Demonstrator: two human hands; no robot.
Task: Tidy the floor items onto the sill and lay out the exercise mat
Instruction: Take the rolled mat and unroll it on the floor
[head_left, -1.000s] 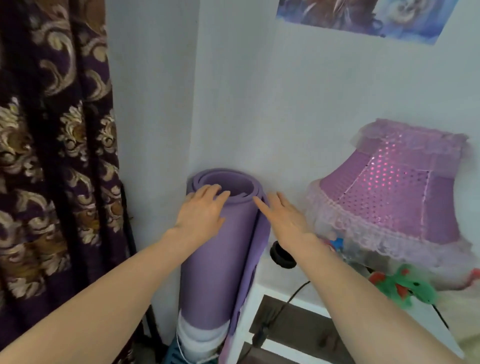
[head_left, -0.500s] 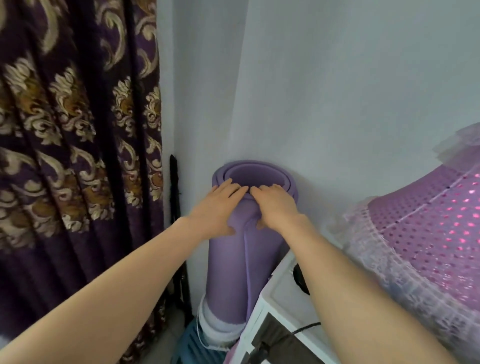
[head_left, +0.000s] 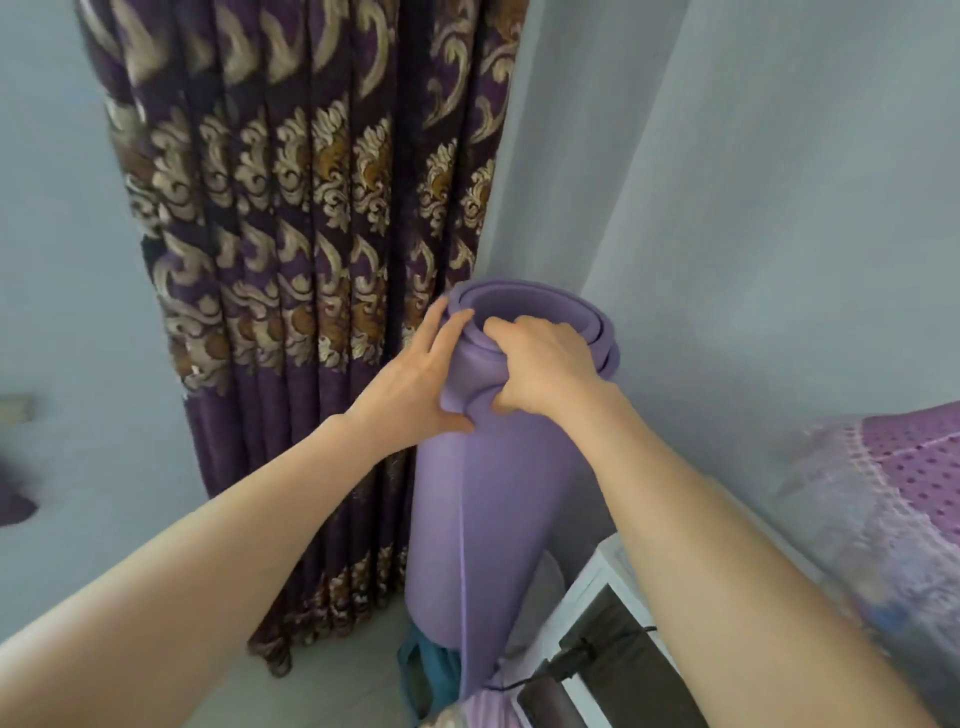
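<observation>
A rolled purple exercise mat (head_left: 483, 519) stands upright in the wall corner, leaning slightly. My left hand (head_left: 415, 379) presses against the roll's left side near the top, thumb under the foam, fingers reaching the rim. My right hand (head_left: 540, 371) grips the top rim of the roll, fingers curled over the outer layers and squeezing the foam. The mat's bottom end is hidden behind a teal object (head_left: 426, 675) on the floor.
A dark purple patterned curtain (head_left: 291, 260) hangs just left of the mat. A white bedside table (head_left: 587, 597) with a black cable stands at the lower right, and a pink frilled lampshade (head_left: 898, 499) sits at the right edge. Pale floor lies lower left.
Both hands went from resting on the roll's top to gripping it; my right hand now squeezes the rim. The view swung left, the mat appears pulled away from the wall.
</observation>
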